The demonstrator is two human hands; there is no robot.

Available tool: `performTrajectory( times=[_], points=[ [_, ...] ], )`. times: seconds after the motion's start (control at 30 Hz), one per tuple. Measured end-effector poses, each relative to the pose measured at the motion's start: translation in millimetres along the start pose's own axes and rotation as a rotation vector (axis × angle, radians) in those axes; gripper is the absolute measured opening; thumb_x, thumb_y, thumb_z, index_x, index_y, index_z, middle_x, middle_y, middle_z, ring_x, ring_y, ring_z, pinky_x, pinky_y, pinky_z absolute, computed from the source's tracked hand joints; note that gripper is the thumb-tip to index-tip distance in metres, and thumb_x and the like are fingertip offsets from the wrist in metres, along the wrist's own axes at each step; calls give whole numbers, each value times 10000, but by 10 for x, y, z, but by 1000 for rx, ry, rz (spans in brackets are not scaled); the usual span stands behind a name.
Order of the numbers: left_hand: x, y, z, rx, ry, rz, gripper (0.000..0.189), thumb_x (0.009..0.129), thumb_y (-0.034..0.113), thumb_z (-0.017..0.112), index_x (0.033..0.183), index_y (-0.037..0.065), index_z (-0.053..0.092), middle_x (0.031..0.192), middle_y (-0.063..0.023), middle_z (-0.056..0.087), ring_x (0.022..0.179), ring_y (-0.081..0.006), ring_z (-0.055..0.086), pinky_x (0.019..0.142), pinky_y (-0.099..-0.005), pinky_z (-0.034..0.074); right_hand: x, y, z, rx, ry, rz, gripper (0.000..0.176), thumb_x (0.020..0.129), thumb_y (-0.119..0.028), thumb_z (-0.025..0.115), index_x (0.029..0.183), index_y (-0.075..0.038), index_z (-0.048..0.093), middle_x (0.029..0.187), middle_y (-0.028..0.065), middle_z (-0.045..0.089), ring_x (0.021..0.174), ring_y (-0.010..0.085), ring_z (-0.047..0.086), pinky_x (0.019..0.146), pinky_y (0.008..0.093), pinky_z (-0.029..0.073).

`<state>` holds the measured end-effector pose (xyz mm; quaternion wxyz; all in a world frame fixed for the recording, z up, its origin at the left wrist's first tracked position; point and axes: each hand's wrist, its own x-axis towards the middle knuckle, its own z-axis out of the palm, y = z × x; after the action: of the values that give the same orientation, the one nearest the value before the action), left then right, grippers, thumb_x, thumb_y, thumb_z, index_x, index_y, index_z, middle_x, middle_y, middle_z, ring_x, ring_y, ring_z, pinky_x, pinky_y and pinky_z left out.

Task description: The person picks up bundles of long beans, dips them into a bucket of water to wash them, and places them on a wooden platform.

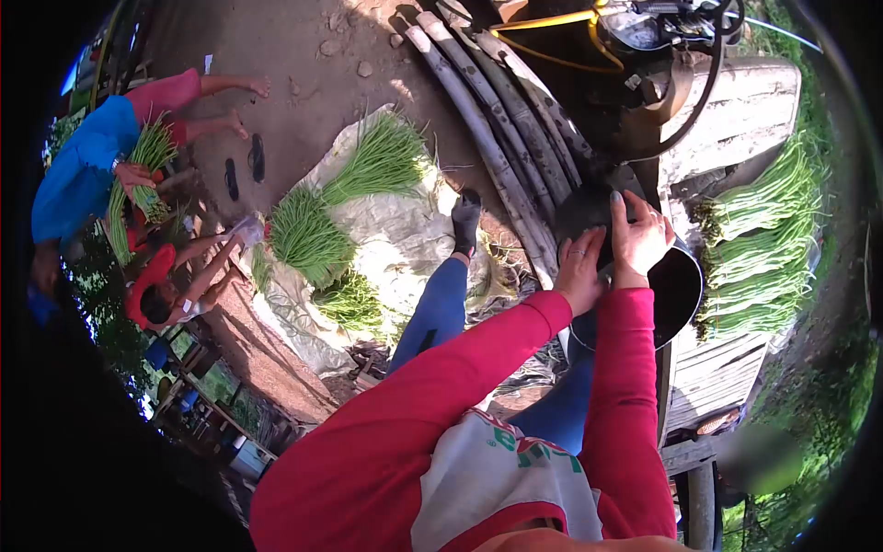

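Observation:
My left hand [581,272], with a ring on one finger, and my right hand [640,237] are close together in front of me. Both are closed on a smooth black rounded object [581,210]; its kind is hard to make out in the shade. Below and partly behind my wrists is a dark, wide-mouthed bucket [696,293], its inside too dark to see into. To the right, bundles of long green beans [759,267] lie side by side on a wooden bench [713,386].
Wooden poles [501,138] lie ahead, beside a machine with a yellow frame [552,18]. Left, more green bundles [308,239] rest on a pale sheet [395,225]. A person in blue [78,179] holds a bundle; another in red [156,285] crouches nearby. Sandals [258,158] lie on the dirt.

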<state>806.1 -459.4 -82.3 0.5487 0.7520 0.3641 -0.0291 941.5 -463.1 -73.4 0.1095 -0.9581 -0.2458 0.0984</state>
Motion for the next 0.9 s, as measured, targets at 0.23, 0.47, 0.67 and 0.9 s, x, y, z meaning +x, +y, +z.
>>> performTrajectory(
  times=[0.23,0.47,0.67,0.9],
  points=[
    [185,-2739,-1568,-55,442,-352,675,867,210,704,1446,30,409,1450,-219,437,1337,-393,397,1141,-460,301,-24,220,157,-113,-54,93,249,911,-402,643,1045,-225,756,974,-46,740,891,147,669,919,344,391],
    [226,-5381,-3468,876,270,-971,909,779,99,721,1544,116,230,1608,-148,220,1482,-375,195,1175,-538,227,37,458,101,172,-210,308,287,959,-206,644,1152,1,694,1092,75,702,1024,160,642,929,302,502],
    [572,-6541,-4069,1102,117,-876,932,805,70,656,1568,188,134,1621,-127,189,1508,-340,129,1183,-583,154,137,372,-99,22,-311,342,265,956,-200,642,1122,-1,697,1035,45,695,951,119,621,836,261,478],
    [769,-6726,-4210,1035,-65,-694,981,695,224,795,1525,145,277,1398,-142,497,1306,-319,481,1172,-530,232,159,293,-137,-183,-303,357,282,960,-201,600,1126,-1,709,1119,61,684,1020,153,608,953,305,454]
  ],
)
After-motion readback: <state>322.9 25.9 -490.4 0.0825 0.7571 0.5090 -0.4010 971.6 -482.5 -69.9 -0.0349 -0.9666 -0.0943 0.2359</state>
